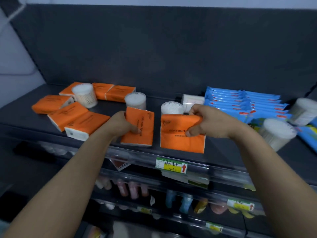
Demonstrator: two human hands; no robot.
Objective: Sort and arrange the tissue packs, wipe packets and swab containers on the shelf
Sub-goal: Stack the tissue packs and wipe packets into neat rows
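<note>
Both forearms reach up and forward from the bottom of the view. They pass over the shelf lip with its green-and-yellow price label (pixel 171 164) to the front of the shelf (pixel 109 109).

The step in hand looks like gathering the orange tissue packs, since each hand has one. The left hand (pixel 123 123) has its grip clamped on the left tissue pack (pixel 144 134) at the left edge, fingers curled behind and thumb pressed on the printed face. The right hand (pixel 204 121) has its grip clamped on the right tissue pack (pixel 180 141) at the upper right corner, fingers folded over the top and thumb on the face, so the wrapper creases there. Both packs are held upright near the shelf front, just beside each other with a narrow gap. Whether their lower edges rest on the shelf I cannot tell.

The next move, as I judge it, calls for carrying both packs left to the loose orange packs (pixel 73 115), which lie at mixed angles. That has to be done without knocking the upright swab containers (pixel 172 108) directly behind the hands.

Farther back on the right, the blue wipe packets (pixel 240 102) sit in a tidy stack. More swab tubs (pixel 276 133) sit near them, not yet grouped.
</note>
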